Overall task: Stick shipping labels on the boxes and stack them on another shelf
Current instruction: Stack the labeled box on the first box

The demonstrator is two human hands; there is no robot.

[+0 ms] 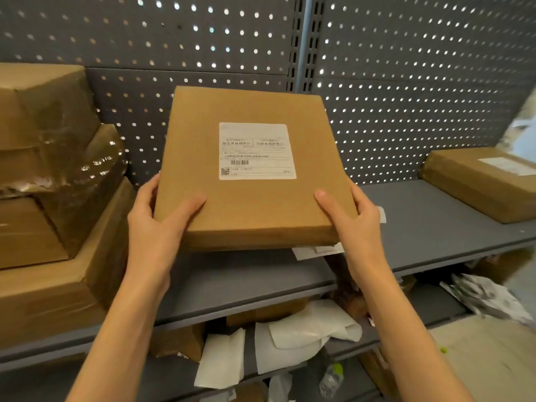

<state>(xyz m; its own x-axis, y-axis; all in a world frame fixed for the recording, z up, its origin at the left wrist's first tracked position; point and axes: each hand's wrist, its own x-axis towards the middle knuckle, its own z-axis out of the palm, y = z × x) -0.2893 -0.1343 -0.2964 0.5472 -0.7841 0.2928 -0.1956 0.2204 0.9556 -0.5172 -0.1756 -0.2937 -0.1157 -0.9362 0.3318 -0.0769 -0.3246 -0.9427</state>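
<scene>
A flat brown cardboard box (246, 204) is held tilted above the grey shelf (429, 227). A white shipping label (256, 150) with a barcode and a QR code is stuck on its top face. My left hand (156, 224) grips the box's near left corner, thumb on top. My right hand (353, 221) grips the near right corner the same way. Another labelled flat box (481, 181) lies on the shelf at the right.
A stack of taped brown boxes (52, 198) fills the shelf's left side. A perforated grey back panel (406, 97) stands behind. White backing papers (313, 252) lie under the held box. The lower shelf holds white paper scraps (295, 338), boxes and a plastic bottle (330, 378).
</scene>
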